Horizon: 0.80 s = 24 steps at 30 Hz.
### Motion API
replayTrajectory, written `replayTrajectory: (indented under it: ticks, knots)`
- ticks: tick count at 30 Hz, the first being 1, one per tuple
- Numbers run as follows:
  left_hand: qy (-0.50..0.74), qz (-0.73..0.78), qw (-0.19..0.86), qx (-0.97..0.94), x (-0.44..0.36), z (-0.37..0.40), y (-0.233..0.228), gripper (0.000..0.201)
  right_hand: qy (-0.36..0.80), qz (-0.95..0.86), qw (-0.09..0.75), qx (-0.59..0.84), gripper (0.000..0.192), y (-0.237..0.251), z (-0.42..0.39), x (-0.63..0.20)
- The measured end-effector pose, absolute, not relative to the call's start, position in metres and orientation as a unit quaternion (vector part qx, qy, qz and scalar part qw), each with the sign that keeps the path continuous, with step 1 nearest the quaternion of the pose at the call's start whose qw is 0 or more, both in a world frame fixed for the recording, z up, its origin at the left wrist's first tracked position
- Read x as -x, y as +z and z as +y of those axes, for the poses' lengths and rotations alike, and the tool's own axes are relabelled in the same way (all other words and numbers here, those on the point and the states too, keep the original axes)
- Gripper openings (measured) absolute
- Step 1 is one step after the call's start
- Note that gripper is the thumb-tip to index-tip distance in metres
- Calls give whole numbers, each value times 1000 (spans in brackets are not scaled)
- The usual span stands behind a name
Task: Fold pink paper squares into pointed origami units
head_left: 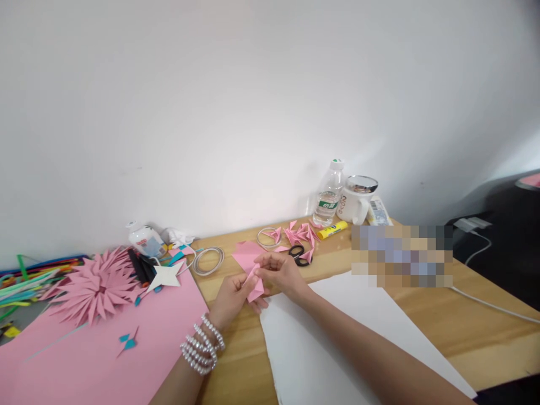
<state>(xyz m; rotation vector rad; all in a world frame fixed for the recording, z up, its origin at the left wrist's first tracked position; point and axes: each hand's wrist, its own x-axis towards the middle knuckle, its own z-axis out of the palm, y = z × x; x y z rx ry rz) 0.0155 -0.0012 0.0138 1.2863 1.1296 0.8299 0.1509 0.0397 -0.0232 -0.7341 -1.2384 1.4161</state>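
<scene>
Between my two hands is a small folded piece of pink paper, held over the wooden table. My left hand, with a pearl bracelet round its wrist, grips the paper's lower left side. Fingers of my right hand pinch its upper edge. Behind them lies a flat pink sheet, partly covered by my fingers. Black-handled scissors rest just beyond my right hand, beside several folded pink paper pieces.
A white sheet lies under my right forearm. On the left, a pink sheet bears a spiky pink paper flower and a white paper star. Along the wall stand a water bottle, a white mug and a yellow glue stick.
</scene>
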Motion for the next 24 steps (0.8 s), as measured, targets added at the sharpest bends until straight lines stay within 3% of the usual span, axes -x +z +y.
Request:
replayTrajectory:
  ticks: [11,19,24]
  knots:
    - [348,477,603,-536,-13,0,6,33,602,-520,526,302,19,-19,38,-152]
    - [349,466,607,-541,-13,-2,7,32,617,-504,525,298,29,-21,40,-153]
    - [329,465,597,-564,-16,-2,9,32,600,-511,524,322,23,-17,37,-152]
